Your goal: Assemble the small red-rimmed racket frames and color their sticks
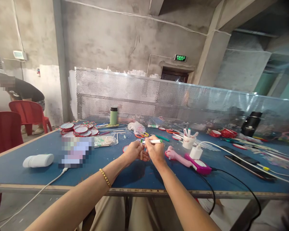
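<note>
My left hand (pixel 132 151) is closed on a narrow flat stick (pixel 141 154), held upright above the blue table, its upper end green. My right hand (pixel 156 153) grips a white marker pen (pixel 155 141) with a green back end. The pen lies nearly level and its tip points left, at the upper part of the stick; I cannot tell whether they touch. Partly hidden behind my left hand is a red-rimmed disc (pixel 125 148). To the right of my right hand lies a pink handheld tool (pixel 178 157).
A white cup (pixel 188 141) holds several markers. Red-rimmed round pieces (pixel 81 129) are piled at the left, near a green bottle (pixel 113 116). A white bottle (pixel 38 160) lies front left. Phones and cables are at both sides. A perforated metal screen (pixel 135 93) stands behind.
</note>
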{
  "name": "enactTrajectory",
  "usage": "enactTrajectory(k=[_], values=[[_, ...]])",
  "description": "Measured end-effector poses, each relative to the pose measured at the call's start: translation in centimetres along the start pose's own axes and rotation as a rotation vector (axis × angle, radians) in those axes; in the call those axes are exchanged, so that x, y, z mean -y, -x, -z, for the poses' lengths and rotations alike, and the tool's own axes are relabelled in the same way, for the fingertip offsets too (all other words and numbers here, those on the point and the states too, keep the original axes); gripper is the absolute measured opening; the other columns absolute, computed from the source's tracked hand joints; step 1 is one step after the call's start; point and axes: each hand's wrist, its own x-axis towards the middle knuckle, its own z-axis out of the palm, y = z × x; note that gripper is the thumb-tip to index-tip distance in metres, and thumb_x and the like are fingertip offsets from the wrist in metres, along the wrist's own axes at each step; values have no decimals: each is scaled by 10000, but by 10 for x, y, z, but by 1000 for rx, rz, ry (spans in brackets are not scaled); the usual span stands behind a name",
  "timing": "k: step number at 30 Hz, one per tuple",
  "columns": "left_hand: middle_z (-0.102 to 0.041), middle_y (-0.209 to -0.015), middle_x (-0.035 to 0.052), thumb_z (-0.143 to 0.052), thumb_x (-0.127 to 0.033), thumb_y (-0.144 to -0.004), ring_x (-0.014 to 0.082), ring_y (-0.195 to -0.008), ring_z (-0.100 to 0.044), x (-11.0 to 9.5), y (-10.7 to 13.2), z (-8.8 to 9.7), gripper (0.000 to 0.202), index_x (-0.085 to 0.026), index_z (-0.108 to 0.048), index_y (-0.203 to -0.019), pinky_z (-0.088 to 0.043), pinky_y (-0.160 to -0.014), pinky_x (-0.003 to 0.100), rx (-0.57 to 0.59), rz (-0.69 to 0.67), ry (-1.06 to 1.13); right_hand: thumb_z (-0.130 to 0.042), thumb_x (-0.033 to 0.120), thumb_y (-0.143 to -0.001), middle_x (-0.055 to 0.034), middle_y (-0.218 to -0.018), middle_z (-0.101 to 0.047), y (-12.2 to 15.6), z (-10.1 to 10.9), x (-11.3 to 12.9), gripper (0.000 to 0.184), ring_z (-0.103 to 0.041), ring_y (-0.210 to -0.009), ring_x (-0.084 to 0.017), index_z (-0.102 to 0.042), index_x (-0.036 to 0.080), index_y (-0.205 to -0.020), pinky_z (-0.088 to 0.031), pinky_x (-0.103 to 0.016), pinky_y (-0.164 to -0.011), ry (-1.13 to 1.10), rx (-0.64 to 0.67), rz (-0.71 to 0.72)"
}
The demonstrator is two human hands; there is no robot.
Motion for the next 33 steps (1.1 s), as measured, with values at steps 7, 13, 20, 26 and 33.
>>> enactTrajectory(k=[7,13,20,26,33], values=[[-688,-613,34,-556,-342,-888,207,-591,-713,2,-1,1,211,-184,-443,-804,-587,-667,386,1,-2,3,-546,368,-796,32,-493,-544,0,0,1,231,-493,-424,-124,-508,222,-622,-365,-227,-433,0,6,10],[-690,-612,37,-611,-412,-845,219,-594,-716,3,-2,2,286,-190,-438,-796,-587,-658,392,8,-7,8,-537,359,-796,34,-475,-539,0,-2,-1,213,-494,-424,-131,-515,225,-632,-356,-227,-429,34,-8,19],[-698,-618,43,-597,-382,-856,216,-600,-717,3,0,1,255,-190,-438,-803,-589,-661,386,8,-11,1,-526,368,-799,32,-465,-534,0,0,0,226,-515,-441,-137,-509,223,-626,-365,-227,-446,68,-35,20],[-696,-615,45,-551,-323,-884,215,-592,-716,2,-1,1,195,-185,-436,-809,-587,-661,391,3,2,2,-531,371,-790,27,-478,-549,0,0,2,222,-515,-442,-135,-516,219,-629,-361,-227,-438,63,-27,19],[-691,-607,39,-558,-357,-879,224,-608,-720,2,-1,1,218,-188,-436,-818,-582,-663,387,15,0,-4,-528,370,-785,32,-470,-540,0,0,1,218,-505,-436,-134,-510,223,-626,-350,-225,-430,72,-21,9]])
